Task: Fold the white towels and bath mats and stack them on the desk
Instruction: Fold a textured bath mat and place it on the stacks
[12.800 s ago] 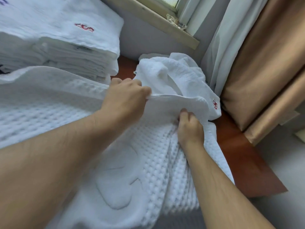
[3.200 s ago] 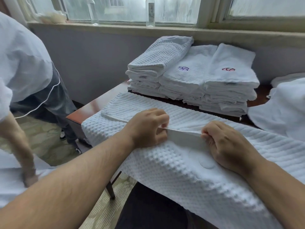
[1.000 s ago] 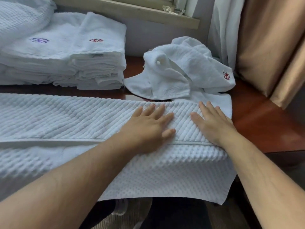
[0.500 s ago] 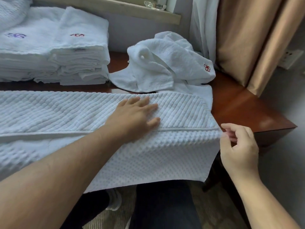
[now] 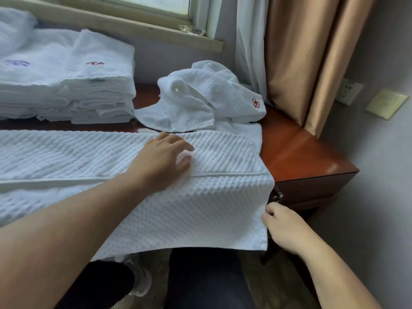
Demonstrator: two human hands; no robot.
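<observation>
Window-side, a red-brown tabletop [image 5: 301, 152] carries your linen under a pale wooden sill [image 5: 138, 32]. At far left sit the folded stacks [image 5: 89, 90], squared against the wall and out of the working area, evidence that much of the job is already done.

Across the near edge runs the bath mat [image 5: 66, 157], its waffle weave spread from the left border almost to the right corner. Its far long side is turned over toward you, and the hem makes a straight line from left to right. The near portion hangs off the edge over your legs.

Your left hand [image 5: 162, 161] lies on that turned flap near its right end. Its fingers are spread and only slightly bent, gripping nothing, and the palm bears down, most likely to pin the fold so it cannot slide.

Just beyond the mat's far right corner, and touching it, a heap of unfolded towels [image 5: 207, 97] with a red embroidered mark waits its turn.

Lower right, your right hand [image 5: 283, 226] meets the hanging right edge of the mat. Its fingers [image 5: 266, 214] are curled and appear to pinch the cloth there. That grip looks set to lift the hanging part up over the flap for the next lengthwise fold.

A tan curtain [image 5: 301, 52] closes the scene at far right.
</observation>
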